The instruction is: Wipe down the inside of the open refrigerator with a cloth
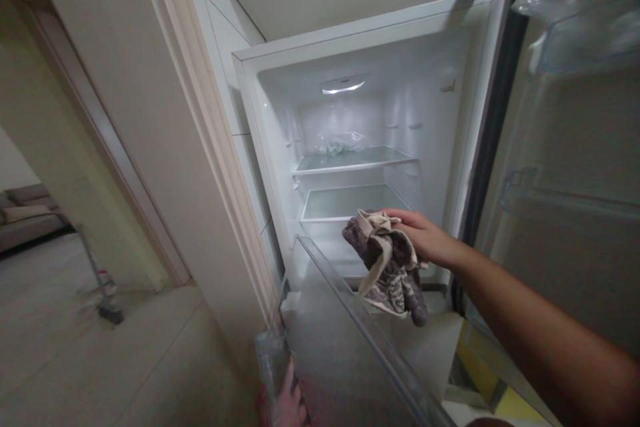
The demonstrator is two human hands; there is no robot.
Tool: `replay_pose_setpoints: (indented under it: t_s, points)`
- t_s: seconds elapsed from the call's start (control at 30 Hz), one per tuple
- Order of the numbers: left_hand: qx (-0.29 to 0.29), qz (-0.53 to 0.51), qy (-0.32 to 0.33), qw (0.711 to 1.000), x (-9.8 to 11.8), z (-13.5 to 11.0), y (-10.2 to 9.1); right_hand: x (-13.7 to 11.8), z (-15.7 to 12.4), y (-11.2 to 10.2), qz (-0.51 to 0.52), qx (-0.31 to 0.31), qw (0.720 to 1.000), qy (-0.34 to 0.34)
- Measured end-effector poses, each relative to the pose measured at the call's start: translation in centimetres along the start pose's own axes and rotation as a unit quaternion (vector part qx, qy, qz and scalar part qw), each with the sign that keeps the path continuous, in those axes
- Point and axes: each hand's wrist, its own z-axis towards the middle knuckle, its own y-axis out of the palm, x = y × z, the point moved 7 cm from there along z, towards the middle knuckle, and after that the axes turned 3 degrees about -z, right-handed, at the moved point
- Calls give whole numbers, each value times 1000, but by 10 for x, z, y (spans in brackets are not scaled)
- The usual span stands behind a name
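My right hand [425, 237] is closed on a crumpled brown and cream cloth [387, 267], which hangs in front of the open fridge [360, 147]. At the bottom edge my left hand [287, 403] grips the near end of a clear plastic fridge drawer [345, 340]. The drawer is tilted, with its far end at the fridge opening. The cloth hangs just above the drawer's right rim.
Two glass shelves [350, 160] sit inside the lit fridge, with crumpled clear plastic on the upper one. The open fridge door with clear bins [565, 193] stands at right. A door frame [200, 120] and tiled floor lie left, where a mop [107, 303] stands.
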Motion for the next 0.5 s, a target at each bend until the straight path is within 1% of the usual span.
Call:
replay_pose_setpoints:
  t_s: [0.07, 0.13, 0.17, 0.2, 0.23, 0.3, 0.37, 0.43, 0.5]
  points:
    - [-5, -14, -5, 1000, -1, 6, -3, -3, 2, 0, 78, 37, 996, 17]
    - [-12, -14, -18, 1000, -3, 10, -4, -5, 5, 4, 135, 78, 988, 14]
    - [-13, -11, -24, 1000, -5, 10, -5, -4, 6, 11, 153, 88, 984, 13]
    - [-13, -8, -27, 1000, -5, 11, -5, -2, 7, 22, 162, 85, 983, 13]
    - [-13, -7, -27, 1000, -5, 11, -6, 1, 7, 36, 163, 66, 984, 12]
    - [-11, -14, -30, 999, -6, 12, -9, 4, 4, 71, 149, -5, 989, -3]
    - [-3, -30, -23, 999, -4, 14, -12, 0, -5, 102, 117, -80, 989, -36]
    - [25, -46, 3, 999, -1, 17, -19, -11, -17, 124, 60, -148, 984, -81]
    - [40, -51, 21, 998, 0, 17, -23, -24, -26, 135, 2, -189, 976, -112]
